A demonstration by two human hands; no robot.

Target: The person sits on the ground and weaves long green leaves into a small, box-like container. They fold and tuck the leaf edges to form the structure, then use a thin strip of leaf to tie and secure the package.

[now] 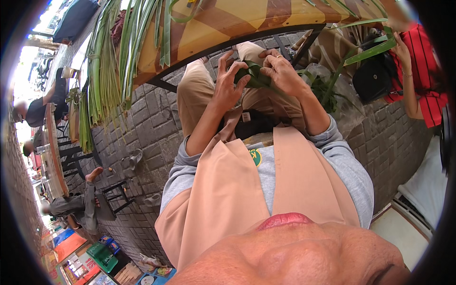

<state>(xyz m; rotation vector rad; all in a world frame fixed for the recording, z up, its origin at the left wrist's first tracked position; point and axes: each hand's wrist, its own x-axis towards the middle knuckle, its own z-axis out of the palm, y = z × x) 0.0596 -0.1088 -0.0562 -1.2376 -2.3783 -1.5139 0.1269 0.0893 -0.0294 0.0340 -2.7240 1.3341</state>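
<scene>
Both hands are over my lap, close to the front edge of a table. A folded or woven piece of green palm leaf is between them. My left hand pinches its left side with thumb and forefinger, the other fingers raised and bent. On the other side, my right hand has its bent fingers and thumb on the leaf. A leaf strip trails from the piece below my right hand. The fingers partly hide how the leaf is folded.
Long palm leaves hang over the left end of the patterned table. A transparent plastic bag with leaf pieces lies right. Beyond it, another person's hand holds a leaf strip. Sandals lie on the paving.
</scene>
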